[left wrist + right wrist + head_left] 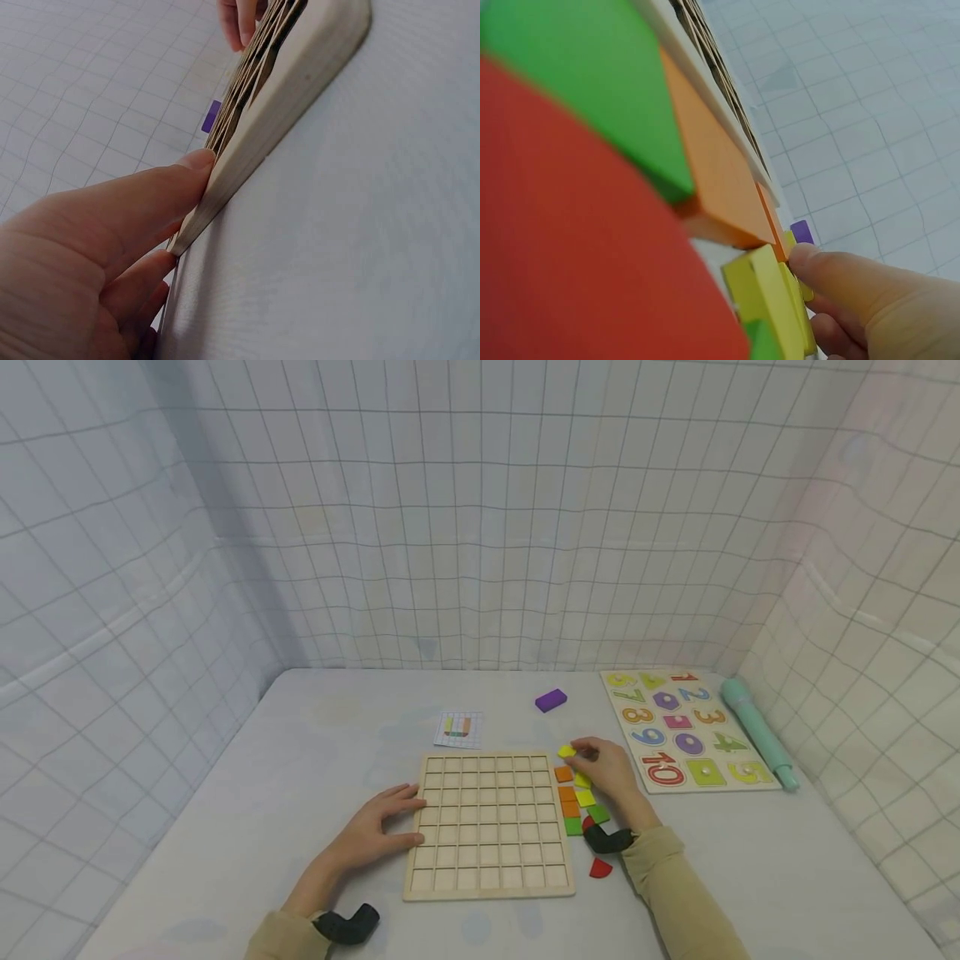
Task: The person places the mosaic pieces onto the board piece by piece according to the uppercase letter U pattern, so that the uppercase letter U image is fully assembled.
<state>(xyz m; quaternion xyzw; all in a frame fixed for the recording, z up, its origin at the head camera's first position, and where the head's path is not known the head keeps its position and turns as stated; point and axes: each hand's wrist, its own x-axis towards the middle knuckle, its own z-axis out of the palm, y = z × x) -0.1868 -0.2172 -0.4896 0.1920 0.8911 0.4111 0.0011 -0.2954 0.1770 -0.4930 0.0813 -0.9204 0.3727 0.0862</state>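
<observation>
Left hand [378, 822] first: fingers relaxed, it touched the left edge of the wooden grid board [487, 893]! Over by the board's far right corner, my right hand [609, 770] pinched a yellow tile [566, 751], just beyond an orange tile [563, 774].

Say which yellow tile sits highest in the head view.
The yellow tile at the right hand, above the top orange tile; the other two yellow tiles sit lower, right of the orange ones.

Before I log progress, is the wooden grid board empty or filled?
Empty: in the head view, every compartment of the wooden grid board shows bare wood.
</observation>
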